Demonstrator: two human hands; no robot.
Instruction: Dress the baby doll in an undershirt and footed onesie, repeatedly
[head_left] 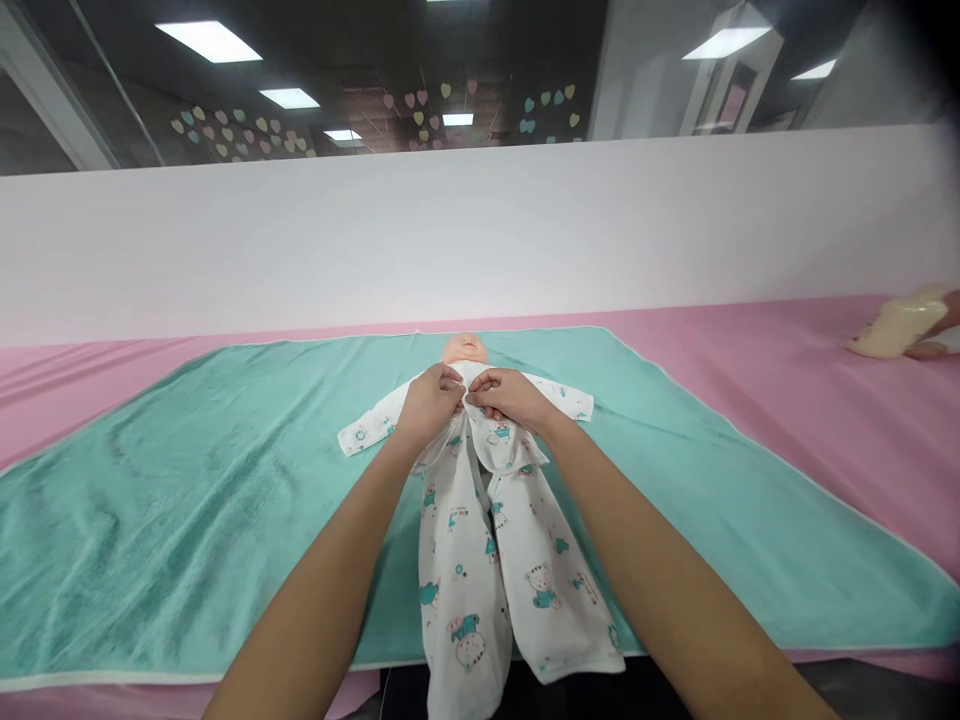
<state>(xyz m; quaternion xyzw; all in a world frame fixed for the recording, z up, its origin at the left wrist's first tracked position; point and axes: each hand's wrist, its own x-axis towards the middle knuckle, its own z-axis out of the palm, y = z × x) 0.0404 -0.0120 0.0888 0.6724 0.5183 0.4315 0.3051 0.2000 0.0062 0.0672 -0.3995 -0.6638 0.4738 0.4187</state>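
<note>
L/R hands nearly closed, pinching wht top @ chest, doll lying on teal towel

Matt cloth outfit, fuzzy blanket, smooth wall

From my head, the one camera faces forward and tips down over the towel, close enough that my forearms run up from the bottom edge. My left hand and right hand fall mid-view; the wall and glass behind fill the upper part.
</note>
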